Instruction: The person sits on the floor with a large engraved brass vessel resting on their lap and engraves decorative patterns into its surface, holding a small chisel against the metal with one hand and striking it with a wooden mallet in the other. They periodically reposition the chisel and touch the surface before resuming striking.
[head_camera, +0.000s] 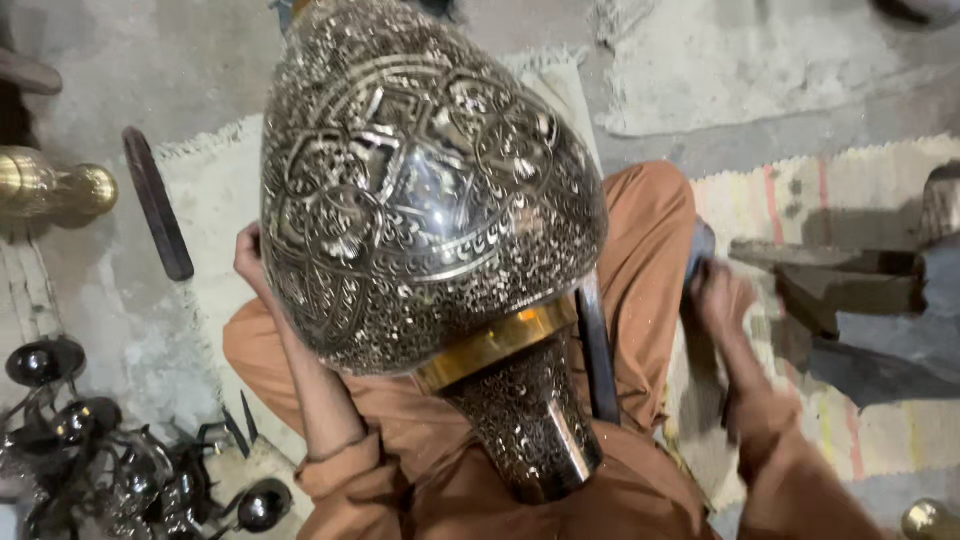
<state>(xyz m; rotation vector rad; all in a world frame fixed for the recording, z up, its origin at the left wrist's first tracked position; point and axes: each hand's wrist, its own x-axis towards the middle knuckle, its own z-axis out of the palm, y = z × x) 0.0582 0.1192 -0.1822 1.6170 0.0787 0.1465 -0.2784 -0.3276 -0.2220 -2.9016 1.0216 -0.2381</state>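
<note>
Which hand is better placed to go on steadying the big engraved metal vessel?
Left, probably. The left hand already rests against the engraved vessel; the right hand is off to the side over the striped rug.

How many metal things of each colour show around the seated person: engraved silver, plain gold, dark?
Engraved silver: 1, the large engraved vessel steadied by the left hand
Plain gold: 2, gold piece at left, gold knob at bottom right
Dark: 2, dark bar, dark tangle of balls
Total: 5

The vase (430, 200) lies on the person's lap. A bar (157, 203) and knob (55, 187) lie to its left, wooden blocks (850, 290) to its right.
</note>
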